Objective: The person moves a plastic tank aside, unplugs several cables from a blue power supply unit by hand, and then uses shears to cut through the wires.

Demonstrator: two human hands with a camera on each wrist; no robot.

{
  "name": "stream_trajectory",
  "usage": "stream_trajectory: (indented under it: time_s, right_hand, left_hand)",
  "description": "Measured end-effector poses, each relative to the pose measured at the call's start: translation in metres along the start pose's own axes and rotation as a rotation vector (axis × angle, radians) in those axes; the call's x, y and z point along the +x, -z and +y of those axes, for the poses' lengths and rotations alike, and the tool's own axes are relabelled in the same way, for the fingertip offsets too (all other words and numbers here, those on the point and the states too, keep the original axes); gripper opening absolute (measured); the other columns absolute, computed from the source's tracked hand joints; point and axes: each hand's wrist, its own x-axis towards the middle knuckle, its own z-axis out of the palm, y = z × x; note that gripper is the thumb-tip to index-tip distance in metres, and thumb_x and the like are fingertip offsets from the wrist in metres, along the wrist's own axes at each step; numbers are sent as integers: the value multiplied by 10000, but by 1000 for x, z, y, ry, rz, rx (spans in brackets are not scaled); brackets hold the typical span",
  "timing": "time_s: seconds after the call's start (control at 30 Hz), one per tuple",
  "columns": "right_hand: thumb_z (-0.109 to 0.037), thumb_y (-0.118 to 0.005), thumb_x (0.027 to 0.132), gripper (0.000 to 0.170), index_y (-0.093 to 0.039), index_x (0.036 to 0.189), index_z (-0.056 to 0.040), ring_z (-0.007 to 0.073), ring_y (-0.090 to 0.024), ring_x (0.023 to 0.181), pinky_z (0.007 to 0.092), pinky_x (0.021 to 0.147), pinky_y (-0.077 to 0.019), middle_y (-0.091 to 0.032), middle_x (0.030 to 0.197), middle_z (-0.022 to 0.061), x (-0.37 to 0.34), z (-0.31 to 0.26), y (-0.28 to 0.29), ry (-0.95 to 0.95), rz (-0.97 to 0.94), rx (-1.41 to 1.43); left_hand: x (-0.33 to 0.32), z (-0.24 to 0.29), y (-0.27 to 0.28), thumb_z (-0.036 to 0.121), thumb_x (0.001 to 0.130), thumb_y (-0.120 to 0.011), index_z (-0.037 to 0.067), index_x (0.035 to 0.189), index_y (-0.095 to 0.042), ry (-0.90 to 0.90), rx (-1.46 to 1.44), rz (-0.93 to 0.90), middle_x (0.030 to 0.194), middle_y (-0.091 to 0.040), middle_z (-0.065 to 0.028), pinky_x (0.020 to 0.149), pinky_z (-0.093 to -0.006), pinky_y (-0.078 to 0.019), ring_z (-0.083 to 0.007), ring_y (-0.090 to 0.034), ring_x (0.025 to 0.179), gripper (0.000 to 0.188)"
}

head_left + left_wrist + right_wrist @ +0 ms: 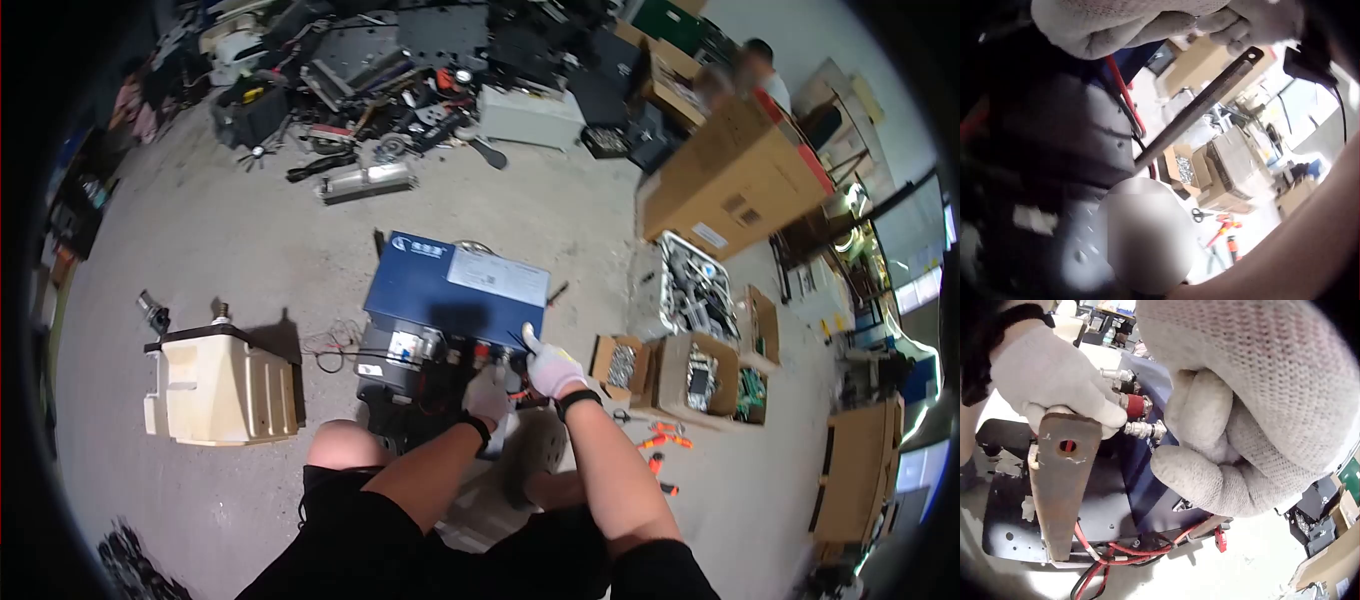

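A blue metal box point(455, 285) with a white label sits on the floor before me, black parts along its near side. Both hands wear white knit gloves. My left hand point(487, 393) is at the connectors on the box's side; in the right wrist view its thumb and fingers pinch a silver cable connector point(1141, 429) below a red connector point(1135, 405). My right hand point(555, 370) is by the box's near right corner; in the right wrist view its fingers point(1204, 412) curl in, nothing showing between them. A flat rusty bar point(1066, 481) with a hole stands close by.
Red and black cables point(1129, 553) loop beside the box. On the left stands a cream plastic tank point(225, 385). Cardboard boxes of small parts point(690, 375) and orange-handled tools point(668, 437) lie right. Scrap parts point(400, 120) pile up behind; a person point(765, 75) is at the back right.
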Motion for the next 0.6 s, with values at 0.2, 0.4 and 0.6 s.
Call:
stream_trajectory:
  time_s: [0.2,0.4,0.6]
  right_hand:
    - [-203,-448,951,560,-436,1505,-279,459,-654,973,520,891,-502,-659,1045,308,4,7,-4,27,18,-17]
    - [-232,-451,967,578,-382,1533,-328,401,-646,1098,497,957,-504,-659,1204,239,6,-10,9,-69,-60,-60]
    - [-261,-457,958,622,-316,1560,-332,407,-654,1091,506,957,-504,-670,1181,238,8,-3,-5,-58,-21,-103]
  left_hand:
    - [-5,20,31,333,1027,-440,44,917,-613,-10,-67,14,896,-678,-229,755,-550,-494,-439,-647,864,354]
    - [-7,6,23,370,1032,-415,54,948,-663,-32,42,-19,900,-689,-218,776,-523,-521,-420,-665,874,410]
    - [-50,1,37,373,1014,-420,31,968,-698,-162,277,-294,979,-709,-230,840,-504,-532,-385,-690,926,444]
